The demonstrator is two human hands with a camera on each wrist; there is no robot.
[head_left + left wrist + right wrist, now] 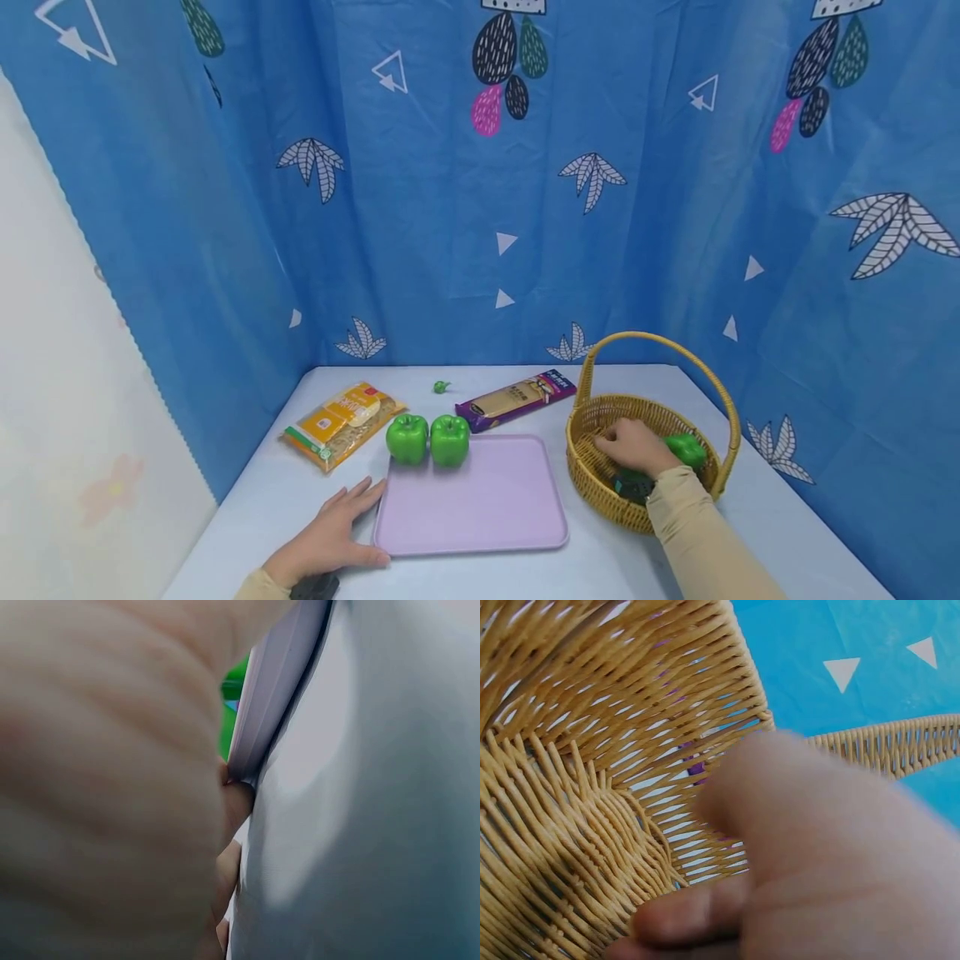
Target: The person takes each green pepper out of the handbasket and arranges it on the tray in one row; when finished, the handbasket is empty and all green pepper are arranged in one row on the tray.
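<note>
My left hand lies flat with spread fingers at the left edge of a pale purple tray; in the left wrist view a fingertip meets the tray's rim. Two green bell peppers sit side by side at the tray's back left corner. Inside a wicker basket on the right is my right hand, fingers loosely bent. The right wrist view shows basket weave between thumb and fingers, with nothing seen held. Another green bell pepper lies in the basket, partly behind my wrist.
An orange noodle packet lies at the back left. A purple packet of noodles lies behind the tray. Farther back is a small green object with a stem. The basket's tall handle arches upward; a blue curtain borders the table.
</note>
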